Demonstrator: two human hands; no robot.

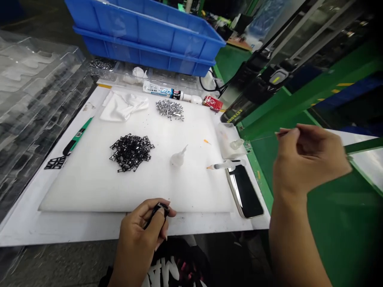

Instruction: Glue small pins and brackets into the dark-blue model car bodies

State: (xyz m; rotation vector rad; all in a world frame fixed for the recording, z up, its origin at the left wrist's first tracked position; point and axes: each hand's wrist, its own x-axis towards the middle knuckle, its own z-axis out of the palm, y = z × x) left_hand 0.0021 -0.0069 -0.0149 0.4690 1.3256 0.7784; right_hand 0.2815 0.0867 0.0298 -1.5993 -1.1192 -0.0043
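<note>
My left hand (139, 233) is closed around a small shiny black part (160, 207) at the front edge of the white foam board (89, 195). Off to the right, my right hand (311, 159) is raised beside the green frame, its fingers curled together; what they hold, if anything, I cannot make out. A pile of small black frame-like parts (131, 152) lies on the board. Behind it is a heap of small silvery metal pieces (170, 109). A small clear squeeze bottle with a thin spout (178, 158) stands mid-board, and a syringe (224, 164) lies near the right edge.
A phone (247, 191) lies at the right. A green utility knife (78, 136) lies at the left, with white cloth (122, 105), a glue tube (163, 91) and a red box (212, 103) farther back. Blue bins (146, 36) stand behind; clear trays (38, 91) are stacked left.
</note>
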